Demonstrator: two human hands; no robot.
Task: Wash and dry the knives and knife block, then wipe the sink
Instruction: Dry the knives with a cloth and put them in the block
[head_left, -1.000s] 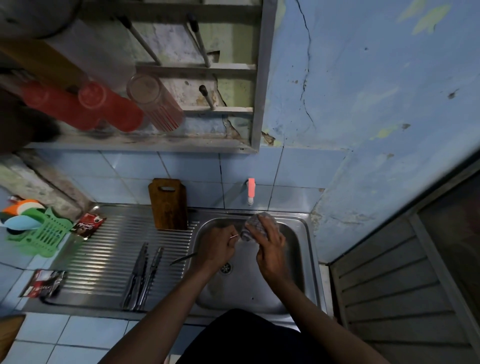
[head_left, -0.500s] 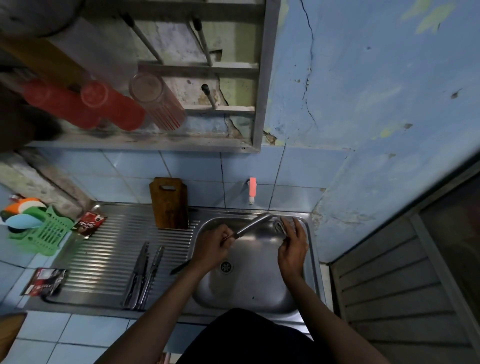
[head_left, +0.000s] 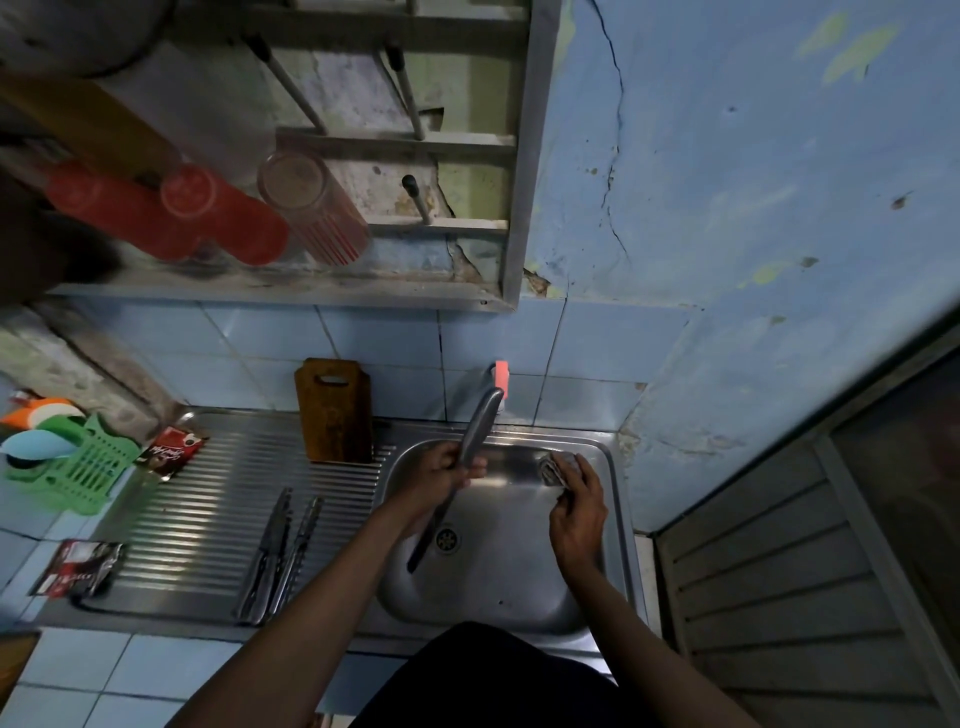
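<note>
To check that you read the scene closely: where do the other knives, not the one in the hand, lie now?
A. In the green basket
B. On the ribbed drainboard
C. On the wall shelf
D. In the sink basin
B: the knives lie side by side on the ribbed drainboard, left of the basin, while the left hand holds one knife over the sink.

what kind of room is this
Most likely a small home kitchen: a steel sink with a ribbed drainboard, a wooden knife block against the blue tiles, and red cups on a wall rack.
</note>
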